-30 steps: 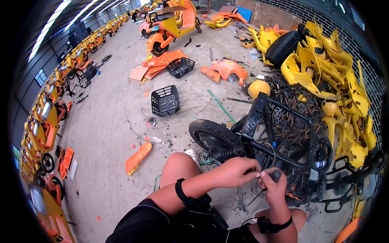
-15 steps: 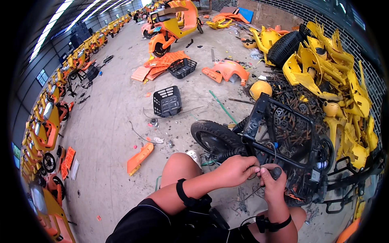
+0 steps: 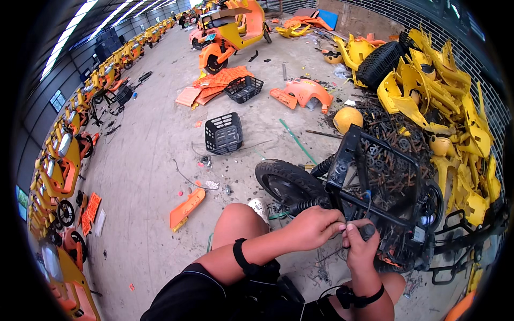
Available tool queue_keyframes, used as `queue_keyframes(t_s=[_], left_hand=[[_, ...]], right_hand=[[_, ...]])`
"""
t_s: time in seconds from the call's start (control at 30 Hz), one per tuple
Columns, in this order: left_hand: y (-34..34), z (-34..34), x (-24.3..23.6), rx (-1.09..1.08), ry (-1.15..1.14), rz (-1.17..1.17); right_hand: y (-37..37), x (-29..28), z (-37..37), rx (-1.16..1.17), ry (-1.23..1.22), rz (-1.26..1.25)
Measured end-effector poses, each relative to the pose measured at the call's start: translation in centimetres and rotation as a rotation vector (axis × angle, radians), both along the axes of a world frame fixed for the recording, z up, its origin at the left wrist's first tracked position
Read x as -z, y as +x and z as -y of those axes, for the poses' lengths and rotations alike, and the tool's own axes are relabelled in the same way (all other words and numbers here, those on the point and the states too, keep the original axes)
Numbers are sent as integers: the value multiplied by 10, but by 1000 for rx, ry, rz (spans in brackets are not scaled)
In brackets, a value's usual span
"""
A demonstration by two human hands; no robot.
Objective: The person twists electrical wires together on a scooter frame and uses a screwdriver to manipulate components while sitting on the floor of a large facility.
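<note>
My left hand (image 3: 316, 227) is closed in a pinch, its fingertips meeting my right hand's thumb; whatever lies between them is too small to make out. My right hand (image 3: 360, 243) is wrapped round a dark-handled tool (image 3: 367, 231), whose rounded handle end sticks out at the right; the rest of it is mostly hidden. Just beyond both hands lies a stripped scooter's black metal frame (image 3: 338, 175), with a black-tyred wheel (image 3: 266, 179) at its left. A thin cable (image 3: 369, 200) runs over the frame near my fingers.
A yellow helmet (image 3: 348, 120) and heaped rusty metal parts (image 3: 393, 125) lie beyond the frame. Yellow body panels (image 3: 404, 101) are piled at the right. Black baskets (image 3: 224, 134) and orange panels (image 3: 187, 207) lie on the floor. Scooters (image 3: 64, 155) line the left side.
The view has shifted slightly, so the surroundings sit a little farther right. My hands stay together in nearly the same pose. A thin dark line under my right hand shows less clearly now.
</note>
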State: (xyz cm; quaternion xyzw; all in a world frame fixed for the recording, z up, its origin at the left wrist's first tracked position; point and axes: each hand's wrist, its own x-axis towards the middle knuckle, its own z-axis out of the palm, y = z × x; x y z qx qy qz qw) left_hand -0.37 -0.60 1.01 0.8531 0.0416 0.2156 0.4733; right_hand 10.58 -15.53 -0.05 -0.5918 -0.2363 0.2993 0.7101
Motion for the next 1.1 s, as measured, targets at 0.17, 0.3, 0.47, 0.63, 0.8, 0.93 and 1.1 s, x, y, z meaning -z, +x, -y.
queue_keyframes(t_s=[0.17,0.3,0.47,0.63,0.8,0.93,1.1], left_hand=[[-5,-1,-7,-84,59,68],[-3,1,-11,-79,124,161],[-2,-8,-20,-210,59,203],[9,-32,-35,-324,-18,221],[19,-55,-36,-399,-2,187],[29,-68,-35,-406,-25,176],[31,-70,-25,-438,88,136]], right_hand=[[0,-2,-2,56,111,-34],[2,-7,7,64,93,-33],[9,-29,12,27,-58,-7],[29,-64,45,170,268,73],[29,-130,57,263,566,228],[26,-190,46,341,619,398],[33,-238,27,257,752,562]])
